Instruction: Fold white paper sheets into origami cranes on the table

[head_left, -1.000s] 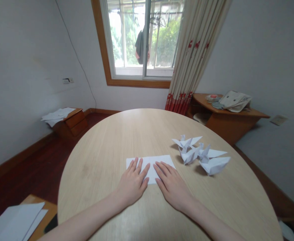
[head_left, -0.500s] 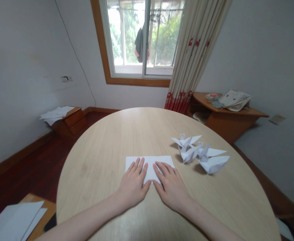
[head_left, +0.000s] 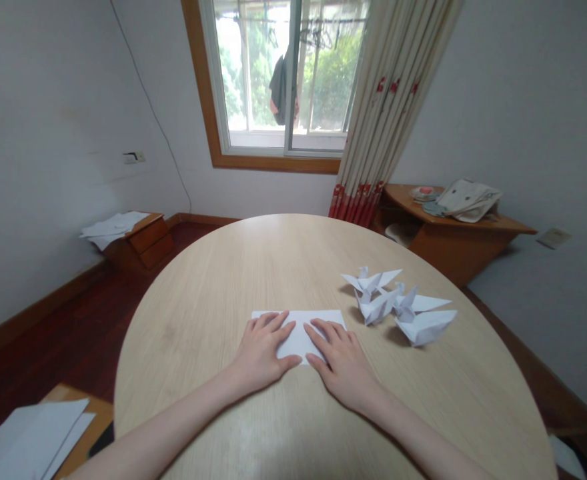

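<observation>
A white sheet of paper (head_left: 296, 343), its outline rectangular, lies flat on the round wooden table (head_left: 213, 280) in front of me. Over its left part rests my left hand (head_left: 261, 353), fingers spread and thumb at the near edge. My right hand (head_left: 343, 363) lies across the right part with its fingers apart, the thumb also by the near edge. Both palms face down, and a strip of the paper shows between them. To the right of the paper stand several folded paper cranes (head_left: 426, 325), close together.
At the back right is a wooden corner desk (head_left: 503, 223) with a cloth bag (head_left: 469, 200) on it. A small drawer cabinet (head_left: 148, 243) with papers stands at the far left. More white sheets (head_left: 28, 440) lie low at the near left.
My left hand has shifted slightly left and its fingers have bent more, baring more paper in the middle. The right hand has barely moved; the paper stays in place.
</observation>
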A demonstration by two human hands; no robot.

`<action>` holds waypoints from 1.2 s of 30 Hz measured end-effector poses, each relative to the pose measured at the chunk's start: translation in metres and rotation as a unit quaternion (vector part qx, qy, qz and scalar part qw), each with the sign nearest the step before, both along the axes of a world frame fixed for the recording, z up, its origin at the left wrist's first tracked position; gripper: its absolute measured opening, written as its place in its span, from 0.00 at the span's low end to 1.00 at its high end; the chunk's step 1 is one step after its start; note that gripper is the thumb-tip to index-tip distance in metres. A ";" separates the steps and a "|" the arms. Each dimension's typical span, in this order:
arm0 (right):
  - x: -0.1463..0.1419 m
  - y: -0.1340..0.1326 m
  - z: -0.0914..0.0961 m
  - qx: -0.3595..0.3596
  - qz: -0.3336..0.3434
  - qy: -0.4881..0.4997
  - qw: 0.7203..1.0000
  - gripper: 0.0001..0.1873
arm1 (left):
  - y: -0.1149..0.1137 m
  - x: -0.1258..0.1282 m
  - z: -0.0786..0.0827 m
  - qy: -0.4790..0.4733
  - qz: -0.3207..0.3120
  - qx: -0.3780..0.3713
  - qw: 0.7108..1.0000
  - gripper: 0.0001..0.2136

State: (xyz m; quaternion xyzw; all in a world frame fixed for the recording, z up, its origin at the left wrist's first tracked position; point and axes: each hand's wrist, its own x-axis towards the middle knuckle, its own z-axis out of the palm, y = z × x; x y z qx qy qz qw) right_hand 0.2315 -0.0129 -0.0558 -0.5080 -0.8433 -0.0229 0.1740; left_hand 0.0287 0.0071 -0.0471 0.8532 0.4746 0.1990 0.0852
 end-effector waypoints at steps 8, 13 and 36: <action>0.007 0.005 0.003 -0.044 0.011 0.008 0.999 0.23 | 0.006 -0.006 0.001 0.011 -0.018 -0.027 0.999 0.28; 0.015 0.009 0.004 -0.087 0.018 0.001 0.996 0.24 | 0.009 -0.013 0.006 0.028 -0.055 -0.042 0.997 0.27; 0.036 0.020 0.018 -0.184 0.063 -0.055 0.979 0.28 | 0.028 -0.043 0.017 0.033 -0.162 -0.227 0.960 0.31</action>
